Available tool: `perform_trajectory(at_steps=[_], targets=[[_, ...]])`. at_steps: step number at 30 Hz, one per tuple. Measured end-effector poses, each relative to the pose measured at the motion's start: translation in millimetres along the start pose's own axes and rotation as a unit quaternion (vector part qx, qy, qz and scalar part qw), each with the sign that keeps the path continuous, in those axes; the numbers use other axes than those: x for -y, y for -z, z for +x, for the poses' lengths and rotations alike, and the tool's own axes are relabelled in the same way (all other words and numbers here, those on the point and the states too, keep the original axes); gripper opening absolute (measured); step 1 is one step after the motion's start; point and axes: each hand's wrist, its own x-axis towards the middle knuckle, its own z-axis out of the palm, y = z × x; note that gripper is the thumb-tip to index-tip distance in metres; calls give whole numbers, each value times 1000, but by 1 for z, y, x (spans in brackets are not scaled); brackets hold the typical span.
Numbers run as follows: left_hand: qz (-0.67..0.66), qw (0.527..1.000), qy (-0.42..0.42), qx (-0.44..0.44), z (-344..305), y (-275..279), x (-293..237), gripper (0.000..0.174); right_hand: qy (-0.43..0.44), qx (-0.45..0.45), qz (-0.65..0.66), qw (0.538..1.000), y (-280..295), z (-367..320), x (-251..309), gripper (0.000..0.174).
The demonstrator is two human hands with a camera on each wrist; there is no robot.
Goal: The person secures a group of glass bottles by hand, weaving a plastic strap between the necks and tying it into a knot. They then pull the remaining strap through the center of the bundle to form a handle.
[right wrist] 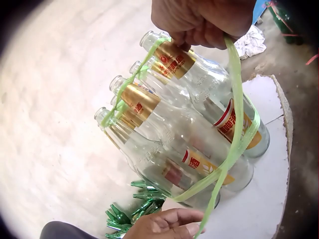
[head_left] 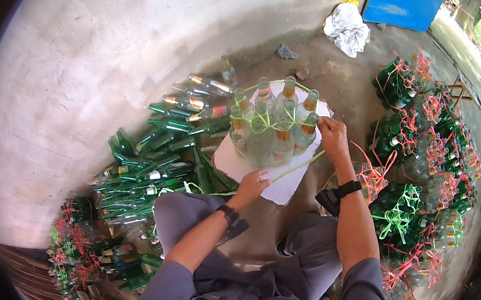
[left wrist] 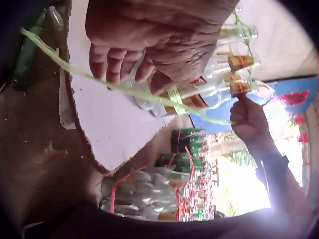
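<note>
Several clear glass bottles (head_left: 259, 146) stand upright in a tight group on a white board (head_left: 233, 160), green strap (head_left: 261, 123) woven round their necks. My right hand (head_left: 334, 137) pinches the strap beside the right-hand bottle's neck; in the right wrist view that hand (right wrist: 204, 22) has curled fingers, and a strap length (right wrist: 237, 94) hangs from it, crossing a band round the bottle bodies. My left hand (head_left: 251, 185) is at the group's near side, fingers loosely bent by the strap (left wrist: 127, 91); whether it holds the strap cannot be told.
Loose green and clear bottles (head_left: 154, 158) lie on the floor at left, against a pale wall (head_left: 118, 32). Bottle bundles tied with red and green strap (head_left: 428, 152) stand at right. A white bag (head_left: 347, 29) and a blue panel (head_left: 402, 7) are at the back.
</note>
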Motion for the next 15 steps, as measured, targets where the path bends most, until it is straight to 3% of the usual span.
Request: perform_trajectory(at_steps=[2, 6, 8, 9, 11, 15], targets=[[-175, 984, -39, -18, 16, -10, 22, 45, -8, -1, -11, 1000, -2, 0, 1, 25], [-148, 986, -36, -69, 16, -12, 12, 41, -19, -2, 6, 1000, -2, 1, 0, 27], [-78, 990, 116, -7, 21, 2, -1, 42, -25, 0, 3, 1000, 0, -1, 0, 27], [-79, 990, 118, -5, 23, 0, 7, 42, -17, 0, 2, 1000, 1, -2, 4, 28], [-157, 985, 37, -52, 30, -4, 26, 39, -8, -1, 2, 1000, 0, -4, 6, 28], [-140, 987, 13, -74, 30, -5, 26, 37, -15, 8, 14, 1000, -1, -3, 1, 27]])
